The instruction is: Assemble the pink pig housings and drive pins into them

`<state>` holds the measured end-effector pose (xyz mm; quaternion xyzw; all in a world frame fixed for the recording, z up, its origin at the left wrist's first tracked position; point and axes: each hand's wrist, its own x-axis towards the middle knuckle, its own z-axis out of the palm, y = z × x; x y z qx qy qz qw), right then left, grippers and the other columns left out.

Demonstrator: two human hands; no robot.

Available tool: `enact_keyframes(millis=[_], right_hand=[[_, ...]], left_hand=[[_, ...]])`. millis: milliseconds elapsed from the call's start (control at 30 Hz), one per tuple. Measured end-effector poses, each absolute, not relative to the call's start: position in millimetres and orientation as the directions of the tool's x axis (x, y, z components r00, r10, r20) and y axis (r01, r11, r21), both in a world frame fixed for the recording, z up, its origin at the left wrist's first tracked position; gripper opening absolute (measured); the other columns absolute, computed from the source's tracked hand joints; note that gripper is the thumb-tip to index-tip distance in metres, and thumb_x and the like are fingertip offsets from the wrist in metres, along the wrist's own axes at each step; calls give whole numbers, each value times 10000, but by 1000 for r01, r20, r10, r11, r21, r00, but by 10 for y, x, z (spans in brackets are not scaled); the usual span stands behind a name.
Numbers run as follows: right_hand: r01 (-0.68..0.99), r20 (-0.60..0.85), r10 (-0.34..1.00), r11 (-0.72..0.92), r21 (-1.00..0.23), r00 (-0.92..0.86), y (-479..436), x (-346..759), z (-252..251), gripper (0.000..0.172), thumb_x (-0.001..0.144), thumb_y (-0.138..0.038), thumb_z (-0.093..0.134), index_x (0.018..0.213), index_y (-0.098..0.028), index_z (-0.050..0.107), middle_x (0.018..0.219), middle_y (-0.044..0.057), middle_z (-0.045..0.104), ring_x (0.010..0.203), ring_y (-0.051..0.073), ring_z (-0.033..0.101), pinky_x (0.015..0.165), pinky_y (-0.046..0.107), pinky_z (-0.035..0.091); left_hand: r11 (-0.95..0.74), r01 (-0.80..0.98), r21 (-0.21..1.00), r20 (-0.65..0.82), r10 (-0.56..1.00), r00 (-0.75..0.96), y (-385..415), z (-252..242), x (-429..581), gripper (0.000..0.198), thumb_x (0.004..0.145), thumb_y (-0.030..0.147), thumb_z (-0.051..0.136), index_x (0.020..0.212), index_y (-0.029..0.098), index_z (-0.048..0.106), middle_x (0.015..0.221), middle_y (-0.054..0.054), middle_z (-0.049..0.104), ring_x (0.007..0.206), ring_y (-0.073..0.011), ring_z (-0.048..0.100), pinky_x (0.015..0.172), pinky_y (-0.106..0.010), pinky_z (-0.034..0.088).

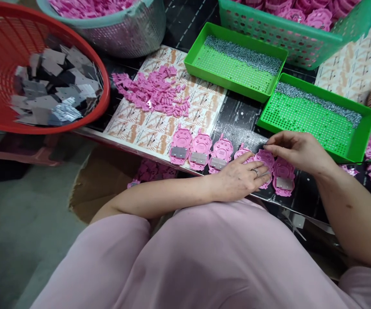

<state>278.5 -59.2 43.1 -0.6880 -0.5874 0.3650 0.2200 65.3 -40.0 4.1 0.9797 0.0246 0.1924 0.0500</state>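
A row of pink plastic toy casing halves lies along the table's near edge, among them a casing half [182,148] at the left end and a casing half [283,177] at the right end. Several carry a grey metal plate [200,158] across the lower part. My left hand [245,178], with a ring on one finger, lies with fingers stretched over two casing halves, partly hiding them. At the top of the casing half [264,159] under its fingertips, my right hand [290,149] pinches thumb and forefinger together. Whatever is between them is too small to name.
Two green trays [225,81] [307,124] of small screws stand behind the row. Small pink parts [156,92] are heaped on patterned board. A red basket [103,103] of metal plates is at left; a teal basket [269,32] and a pale tub [134,36] hold pink pieces.
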Motion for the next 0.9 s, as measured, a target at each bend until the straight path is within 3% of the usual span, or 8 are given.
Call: enact_keyframes(millis=[133,400,567,700,800,900], right_hand=[[727,-274,961,-220,-650,46,-496,2749,436,339,781,-533,648,814,-206,729,611,2,673,529,104,541,516,254,399],[773,-237,971,-137,-619,-18,-482,2735,479,300,811,-501,613,846,-227,730,696,9,708,545,108,537,527,269,398],[834,-229,973,-101,-543,-32,-468,2688,434,179,814,-373,614,826,-233,725,795,13,726,650,137,608,659,301,456],[878,-131,988,8,-478,-81,-482,2673,327,185,835,-353,592,831,-213,712,889,56,713,768,175,641,752,327,473],[891,-36,996,61,-450,-87,-527,2674,258,234,845,-398,578,900,-197,686,810,63,678,697,177,618,677,321,470],[887,-10,1000,11,-461,-17,-556,2684,215,343,820,-500,596,964,-191,637,691,31,634,546,161,556,538,305,418]], left_hand=[[-993,24,113,385,66,921,-398,31,661,274,961,225,514,1185,144,649,1220,-86,681,1140,-214,612,1025,-468,419],[-990,26,135,384,77,920,-391,40,660,272,969,236,513,1183,139,649,1209,-84,686,1132,-217,615,1014,-468,426],[-989,19,147,350,70,934,-386,63,662,283,976,246,504,1197,140,643,1216,-90,680,1129,-210,609,1033,-455,406],[-988,27,150,325,75,943,-385,88,670,288,978,201,470,1203,141,640,1223,-86,676,1119,-206,609,1032,-448,404],[-988,28,151,301,73,951,-404,95,675,292,963,169,474,1202,152,642,1230,-86,673,1119,-208,612,1027,-455,408],[-989,24,147,315,70,947,-424,82,675,296,957,179,487,1209,162,641,1221,-88,676,1133,-206,616,1050,-464,398]])
